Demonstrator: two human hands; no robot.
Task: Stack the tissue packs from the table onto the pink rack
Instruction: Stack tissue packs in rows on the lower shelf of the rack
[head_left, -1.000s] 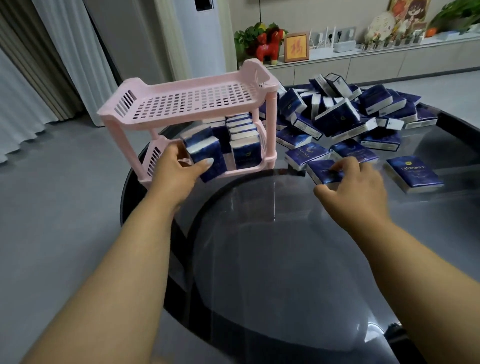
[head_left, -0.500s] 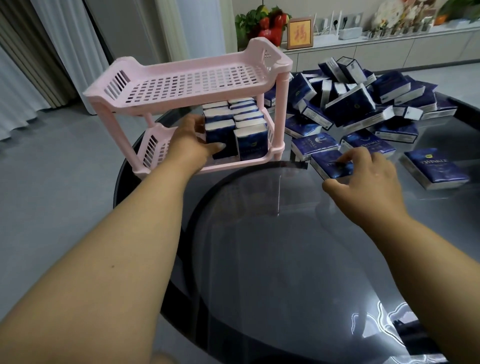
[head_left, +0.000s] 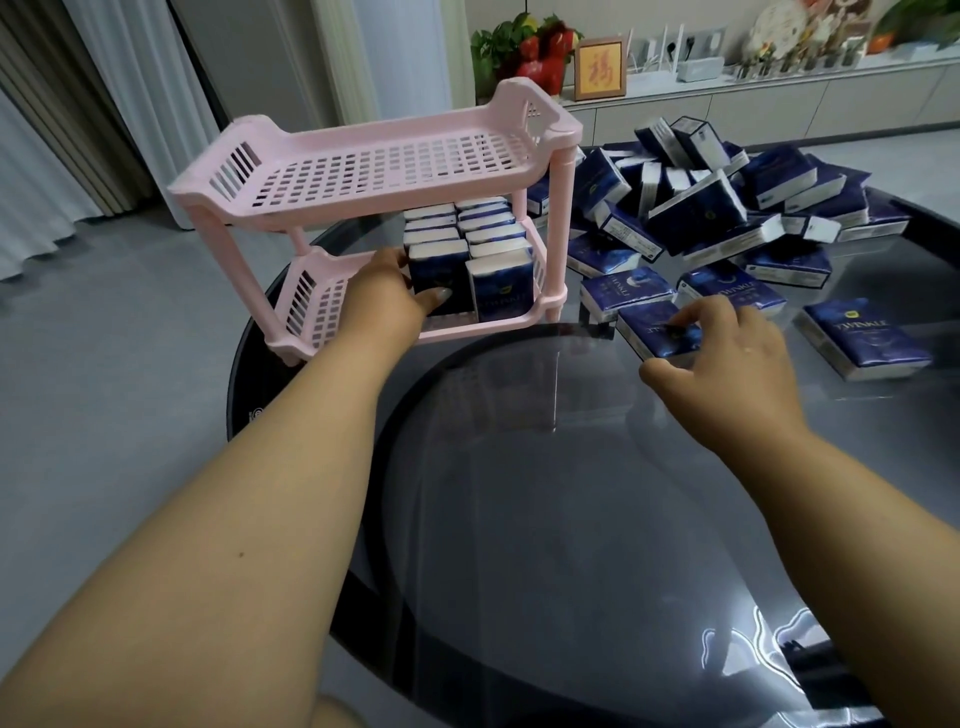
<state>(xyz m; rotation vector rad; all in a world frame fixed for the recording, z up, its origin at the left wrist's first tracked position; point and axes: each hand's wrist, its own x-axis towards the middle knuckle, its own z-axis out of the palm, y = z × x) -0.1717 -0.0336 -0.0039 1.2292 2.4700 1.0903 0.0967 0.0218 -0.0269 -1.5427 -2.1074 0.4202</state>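
Note:
A pink two-tier rack (head_left: 374, 171) stands at the table's far left; its top shelf is bare. On its lower shelf, several blue-and-white tissue packs stand upright in two rows. My left hand (head_left: 382, 301) grips the front pack of the left row (head_left: 440, 275) on that shelf, thumb across its face. To the right, my right hand (head_left: 727, 353) grips a flat tissue pack (head_left: 652, 325) lying on the table. A heap of tissue packs (head_left: 701, 208) lies beyond it.
The round dark glass table (head_left: 519, 519) has a raised inner turntable ring. A single pack (head_left: 862, 338) lies at the right. Grey floor and curtains are on the left; a sideboard with a plant and a framed picture runs along the back wall.
My left hand has carried its pack into the lower shelf and stood it at the front of the left row. My right hand has closed around the flat pack on the table.

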